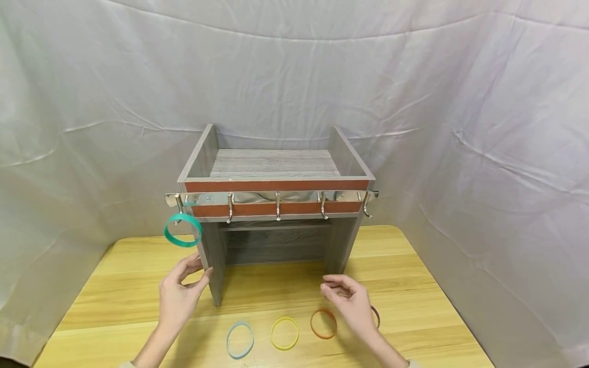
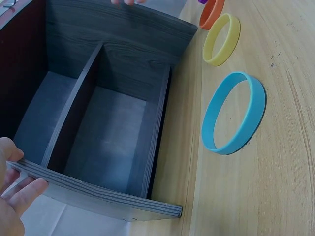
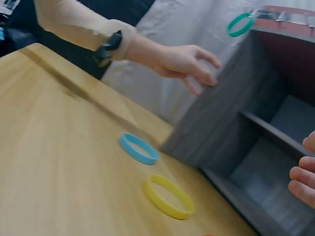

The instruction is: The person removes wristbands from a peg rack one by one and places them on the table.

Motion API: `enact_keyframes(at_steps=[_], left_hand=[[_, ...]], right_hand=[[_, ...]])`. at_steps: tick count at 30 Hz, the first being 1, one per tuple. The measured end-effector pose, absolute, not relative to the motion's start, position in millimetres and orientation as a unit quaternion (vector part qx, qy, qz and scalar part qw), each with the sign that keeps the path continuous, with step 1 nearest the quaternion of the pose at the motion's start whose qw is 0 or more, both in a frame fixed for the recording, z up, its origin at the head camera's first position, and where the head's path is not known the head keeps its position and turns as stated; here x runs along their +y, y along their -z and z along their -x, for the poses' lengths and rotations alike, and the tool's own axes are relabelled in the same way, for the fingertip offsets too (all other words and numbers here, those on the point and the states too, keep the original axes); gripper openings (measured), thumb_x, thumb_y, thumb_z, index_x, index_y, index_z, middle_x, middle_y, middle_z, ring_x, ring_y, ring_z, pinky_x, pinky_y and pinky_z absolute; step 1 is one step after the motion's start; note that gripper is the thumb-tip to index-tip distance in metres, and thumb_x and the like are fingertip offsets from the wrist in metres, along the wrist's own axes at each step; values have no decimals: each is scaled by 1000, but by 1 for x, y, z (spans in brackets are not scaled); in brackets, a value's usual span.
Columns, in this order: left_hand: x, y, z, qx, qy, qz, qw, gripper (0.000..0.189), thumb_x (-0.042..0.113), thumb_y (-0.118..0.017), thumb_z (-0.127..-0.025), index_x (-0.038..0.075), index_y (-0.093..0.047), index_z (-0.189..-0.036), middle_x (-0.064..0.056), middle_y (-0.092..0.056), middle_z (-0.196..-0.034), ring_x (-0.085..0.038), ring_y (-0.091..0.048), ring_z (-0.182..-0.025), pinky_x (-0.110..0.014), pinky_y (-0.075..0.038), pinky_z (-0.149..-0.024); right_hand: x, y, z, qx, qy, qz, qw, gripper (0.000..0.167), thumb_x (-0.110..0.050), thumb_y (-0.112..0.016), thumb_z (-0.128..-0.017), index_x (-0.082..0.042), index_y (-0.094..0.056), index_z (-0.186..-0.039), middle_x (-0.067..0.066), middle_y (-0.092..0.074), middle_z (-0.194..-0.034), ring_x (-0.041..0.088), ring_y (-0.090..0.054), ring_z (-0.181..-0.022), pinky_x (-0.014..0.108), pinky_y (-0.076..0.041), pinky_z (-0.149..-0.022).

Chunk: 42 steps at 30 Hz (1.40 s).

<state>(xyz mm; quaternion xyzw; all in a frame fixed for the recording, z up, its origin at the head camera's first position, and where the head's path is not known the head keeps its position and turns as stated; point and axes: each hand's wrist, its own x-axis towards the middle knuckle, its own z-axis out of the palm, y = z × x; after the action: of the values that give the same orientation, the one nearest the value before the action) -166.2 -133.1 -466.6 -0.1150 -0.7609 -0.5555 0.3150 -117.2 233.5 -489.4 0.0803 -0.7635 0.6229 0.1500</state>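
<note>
My left hand [image 1: 177, 296] holds the front edge of the left side panel of a grey wooden shelf [image 1: 213, 260], thumb and fingers on either side of the board. A teal silicone wristband [image 1: 169, 239] hangs from the leftmost hook of the metal hook rail [image 1: 299, 197] on the shelf's front. In front of the shelf's right side hovers my right hand [image 1: 349, 301], fingers loosely bent and holding nothing. Below lie a light blue wristband [image 2: 256, 103], a yellow wristband [image 3: 156, 200] and an orange wristband [image 1: 313, 327]. A dark purple wristband [image 1: 378, 317] is partly hidden behind my right hand.
The shelf stands on a light wood-grain table [image 1: 115, 296], with an inner board [image 2: 74, 108] across its lower part. Several more metal hooks project from the rail toward me. Grey cloth [image 1: 294, 76] hangs behind and at both sides.
</note>
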Motion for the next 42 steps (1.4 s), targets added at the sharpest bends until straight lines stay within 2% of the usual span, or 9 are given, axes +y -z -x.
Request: enact_keyframes(at_steps=[7,10,16,22,28,42], left_hand=[[-134,467,167,-762,556,115,312,44,-19,-78,-82,-2,-73,-122,-10,-76,-101,18,-66,-93,-9,-62,-65],[-134,467,166,-761,558,116,310,43,-19,-78,-82,-2,-73,-122,-11,-76,-102,18,-66,-93,-9,-62,-65],[-135,468,167,-760,557,117,314,43,-19,-78,-82,-3,-73,-122,-12,-77,-103,18,-66,-94,-10,-62,-65],[-134,469,167,-759,556,119,317,43,-18,-78,-82,-2,-73,-121,-15,-77,-102,18,-66,-93,-10,-62,-64],[-134,469,168,-761,554,120,315,43,-17,-78,-83,-2,-73,-122,-22,-77,-102,19,-65,-94,-9,-61,-64],[-135,468,167,-764,552,117,314,42,-18,-79,-81,-2,-73,-120,-21,-77,-101,19,-65,-93,-9,-61,-64]], right_hand=[[251,475,120,-746,-631,-71,202,28,8,-74,-92,15,-67,-118,-5,-79,-99,3,-75,-85,22,-68,-76],[257,468,122,-739,-631,-75,225,28,11,-74,-91,15,-68,-118,-10,-78,-99,2,-75,-87,23,-68,-76],[266,452,129,-736,-620,-40,270,24,8,-76,-91,9,-71,-114,-10,-77,-97,4,-76,-87,18,-66,-71],[273,440,137,-725,-622,-39,293,25,8,-75,-91,11,-69,-116,-11,-76,-97,3,-75,-85,15,-64,-69],[277,435,147,-714,-628,-63,302,29,10,-74,-92,19,-65,-117,-12,-77,-96,3,-76,-84,19,-67,-73],[271,433,156,-715,-624,-53,313,23,14,-78,-86,11,-72,-108,-12,-77,-93,2,-74,-85,14,-65,-70]])
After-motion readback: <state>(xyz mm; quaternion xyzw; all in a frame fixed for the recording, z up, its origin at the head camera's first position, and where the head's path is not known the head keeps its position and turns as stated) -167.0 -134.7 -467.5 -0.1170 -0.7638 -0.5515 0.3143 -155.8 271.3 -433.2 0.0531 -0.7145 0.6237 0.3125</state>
